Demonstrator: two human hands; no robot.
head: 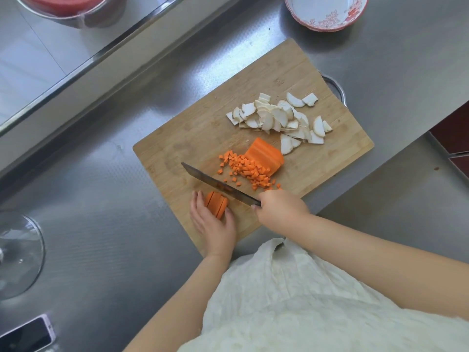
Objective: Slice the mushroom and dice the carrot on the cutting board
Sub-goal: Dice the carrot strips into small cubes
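Under my left hand (214, 224), near the cutting board's (193, 138) front edge, lies a carrot piece (216, 207) already cut into slabs; fingers and thumb curl round it. My right hand (280, 208) grips the knife (218, 185), blade just beyond the slabs. I judge the stack should stay squared, fingertips tucked back. Beyond the blade: diced carrot (247, 170), an uncut chunk (265, 154), then mushroom slices (278, 118), near but not obstructing. Farther off, a bowl (327, 11); left, a glass lid (17, 255), a phone (26, 335).
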